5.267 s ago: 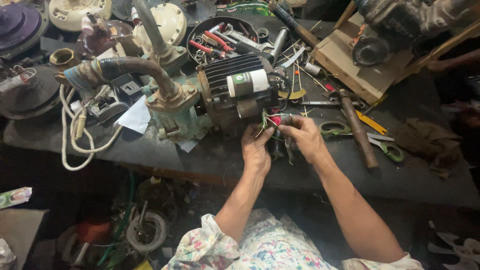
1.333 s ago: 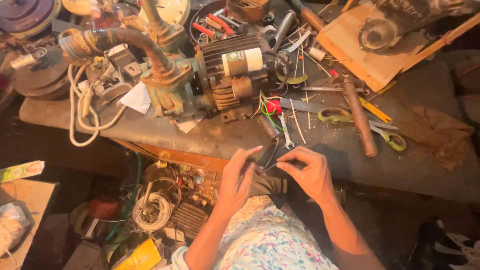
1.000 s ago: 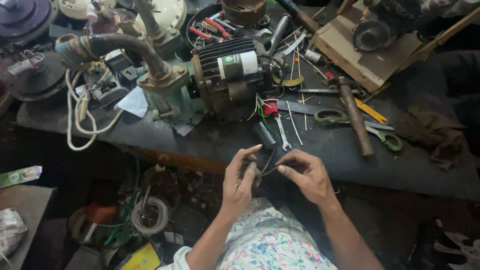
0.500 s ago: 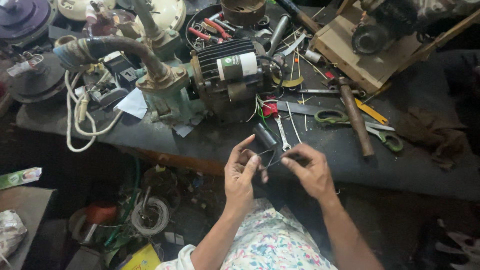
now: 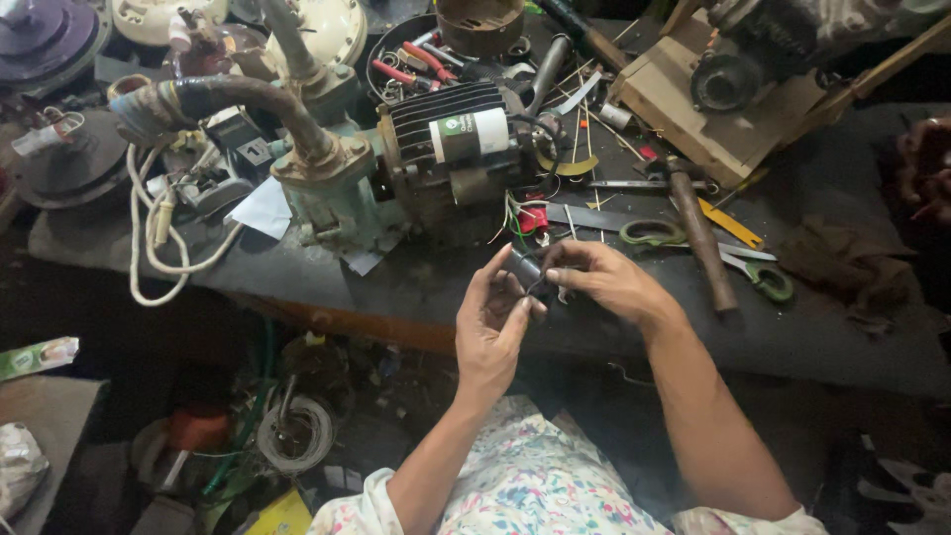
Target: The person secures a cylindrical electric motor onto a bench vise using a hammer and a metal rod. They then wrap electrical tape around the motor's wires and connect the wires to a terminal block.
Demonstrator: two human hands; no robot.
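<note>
A small dark part (image 5: 527, 267) is pinched between the fingers of both the left hand (image 5: 495, 322) and the right hand (image 5: 604, 282), above the worktop (image 5: 416, 287) edge, near the motor (image 5: 451, 149).

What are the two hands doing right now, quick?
Left hand: closed around a small dark part.
Right hand: fingers pinched on the same small dark part.

Both hands (image 5: 550, 297) pinch small black part (image 5: 525, 267) — bench-edge.
</note>
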